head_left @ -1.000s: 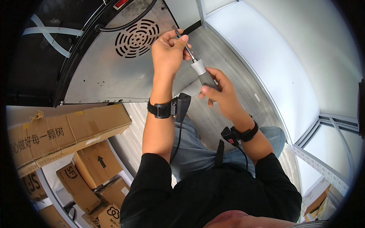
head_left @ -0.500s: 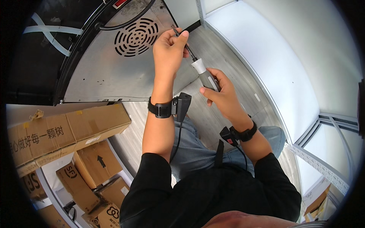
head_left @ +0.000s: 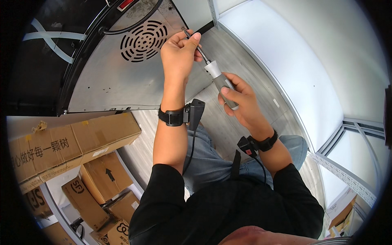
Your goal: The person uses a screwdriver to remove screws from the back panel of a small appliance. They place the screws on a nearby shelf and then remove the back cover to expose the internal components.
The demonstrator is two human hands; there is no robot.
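A screwdriver [head_left: 223, 83] with a grey handle, a white collar and a dark shaft slants up and left in front of me. Its handle lies in my right hand [head_left: 241, 98], fingers wrapped round it and thumb on top. My left hand [head_left: 181, 51] pinches the shaft near its tip between thumb and fingers. The tip points at the edge of a metal panel [head_left: 130, 83] with a round slotted vent [head_left: 144, 41], by a small fitting there. Whether the tip touches it, I cannot tell.
A black cable [head_left: 134, 27] loops above the vent. At left a black casing [head_left: 36, 81] carries crossed pale straps. Cardboard boxes [head_left: 108, 175] fill a shelf at lower left, under a long carton [head_left: 98, 130]. White shelving [head_left: 281, 73] runs along the right.
My right hand has shifted its hold on the screwdriver handle: the thumb now lies across it and more of the handle end shows. The left hand has moved slightly left.
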